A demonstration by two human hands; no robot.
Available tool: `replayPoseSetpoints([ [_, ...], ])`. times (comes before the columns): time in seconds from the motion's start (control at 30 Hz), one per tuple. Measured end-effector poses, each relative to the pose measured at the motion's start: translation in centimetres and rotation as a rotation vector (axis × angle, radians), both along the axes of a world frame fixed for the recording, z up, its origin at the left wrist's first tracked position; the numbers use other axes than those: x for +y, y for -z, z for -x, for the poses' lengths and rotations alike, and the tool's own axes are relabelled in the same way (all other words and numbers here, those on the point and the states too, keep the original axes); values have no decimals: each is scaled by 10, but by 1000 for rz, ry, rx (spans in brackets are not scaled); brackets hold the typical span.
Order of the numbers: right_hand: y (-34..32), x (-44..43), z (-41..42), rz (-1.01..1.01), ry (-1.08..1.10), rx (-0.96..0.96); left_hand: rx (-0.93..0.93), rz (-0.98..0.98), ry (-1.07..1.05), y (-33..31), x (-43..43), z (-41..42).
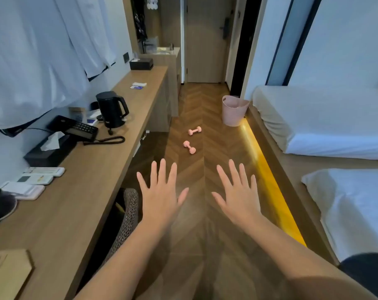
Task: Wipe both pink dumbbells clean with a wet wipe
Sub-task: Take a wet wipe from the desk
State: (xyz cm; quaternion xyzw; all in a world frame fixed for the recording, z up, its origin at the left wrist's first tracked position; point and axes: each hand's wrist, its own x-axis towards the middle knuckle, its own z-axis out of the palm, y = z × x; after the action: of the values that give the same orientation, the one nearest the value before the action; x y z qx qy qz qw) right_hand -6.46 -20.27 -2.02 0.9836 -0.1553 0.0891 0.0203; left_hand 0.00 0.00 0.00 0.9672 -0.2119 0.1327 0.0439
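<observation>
Left hand: the left hand [159,198] is held out in front, back of the hand up, fingers straight and spread wide, holding nothing.
Right hand: the right hand [237,198] is held out beside it in the same pose, fingers fanned, nothing in it; the two thumbs point toward each other with a gap between.
Forearms: both bare forearms reach forward from the bottom edge, above the wooden floor [205,245].
Dumbbells: the near pink dumbbell [189,147] lies on the floor just beyond the left hand's fingertips; the far pink dumbbell [194,130] lies a little past it, apart from the first.
Left of the hands: a long wooden desk [110,169] carries a black kettle [112,109], a telephone [75,128], a black tissue box [49,152] and remotes [40,175]; a woven chair [127,215] is tucked under it, beside the left forearm.
Right of the hands: two white beds [326,122], with a yellow light strip [270,180] along the base.
Beyond the dumbbells: a pink bin [234,111] stands by the bed corner; a closed door [205,40] lies further off.
</observation>
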Motion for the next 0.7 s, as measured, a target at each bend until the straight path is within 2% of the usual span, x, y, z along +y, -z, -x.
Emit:
replayPoseSetpoints([
  [0.3, 41, -92, -107, -28, -17, 47, 46, -98, -38, 32, -77, -105],
  [0.7, 40, -178, -237, -33, -101, 58, 101, -37, -74, 28, -167, -219],
])
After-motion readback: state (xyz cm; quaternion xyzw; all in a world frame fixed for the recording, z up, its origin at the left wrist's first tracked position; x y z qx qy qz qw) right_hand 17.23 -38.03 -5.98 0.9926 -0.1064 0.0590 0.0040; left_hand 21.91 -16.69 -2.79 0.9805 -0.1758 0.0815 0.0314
